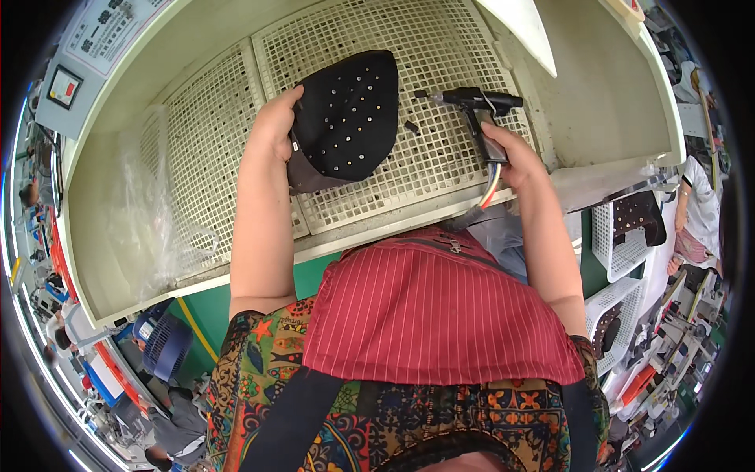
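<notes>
Gripping the black studded shoe upper (346,118) by its left edge, my left hand (275,126) tilts it over the white perforated grille (440,157). My right hand (511,157) is closed around the black pistol-grip tool (476,102) (hoses trailing below), nozzle aimed left, near the upper. Risk: a one-edge hold may let the upper swing; small loose bits (411,126) could scatter.

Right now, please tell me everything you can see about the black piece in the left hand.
The black piece is a curved, roughly triangular panel, like part of a shoe upper, dotted with small shiny studs. It looks like soft fabric, with a grey-brown underside showing at its lower edge. The left hand grips its left edge and holds it tilted over the white perforated grid.
</notes>
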Tool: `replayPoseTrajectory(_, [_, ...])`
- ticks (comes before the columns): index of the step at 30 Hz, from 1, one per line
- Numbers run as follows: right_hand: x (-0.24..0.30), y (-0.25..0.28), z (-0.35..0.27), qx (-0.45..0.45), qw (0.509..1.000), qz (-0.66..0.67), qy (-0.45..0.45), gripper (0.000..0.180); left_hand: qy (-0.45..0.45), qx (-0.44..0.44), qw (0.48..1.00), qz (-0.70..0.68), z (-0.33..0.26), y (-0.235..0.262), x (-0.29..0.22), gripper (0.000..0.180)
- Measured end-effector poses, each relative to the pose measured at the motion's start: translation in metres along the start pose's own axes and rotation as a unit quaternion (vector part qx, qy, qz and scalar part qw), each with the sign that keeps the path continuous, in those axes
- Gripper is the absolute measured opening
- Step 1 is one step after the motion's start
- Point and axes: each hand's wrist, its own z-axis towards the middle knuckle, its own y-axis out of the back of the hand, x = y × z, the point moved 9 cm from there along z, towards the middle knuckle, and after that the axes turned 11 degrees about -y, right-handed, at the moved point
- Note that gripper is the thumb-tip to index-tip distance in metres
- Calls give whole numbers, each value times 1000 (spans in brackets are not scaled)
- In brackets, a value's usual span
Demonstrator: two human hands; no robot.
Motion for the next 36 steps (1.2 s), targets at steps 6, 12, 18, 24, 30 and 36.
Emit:
replayPoseTrajectory(6, [30, -64, -55, 160, 982, -16, 98, 53, 4, 25, 998, -62, 2, -4, 4, 37])
replayPoseTrajectory(12, [51, -98, -94, 82, 962, -199, 170, 39, 5, 7, 999, -50, -1, -3, 3, 35])
replayPoseTrajectory(18, [76, -145, -115, -46, 815, -442, 373, 39, 1, 11, 999, -51, -7, -5, 0, 37])
replayPoseTrajectory(24, [70, -131, -132, -73, 800, -540, 251, 38, -11, 14, 1000, -12, -9, -5, -1, 38])
replayPoseTrajectory(30, [87, -138, -133, -121, 780, -504, 350, 36, -5, 29, 999, -35, -13, -14, -4, 37])
replayPoseTrajectory(36, [85, -140, -145, -72, 781, -531, 322, 38, -14, 19, 999, -22, -8, -7, 0, 32])
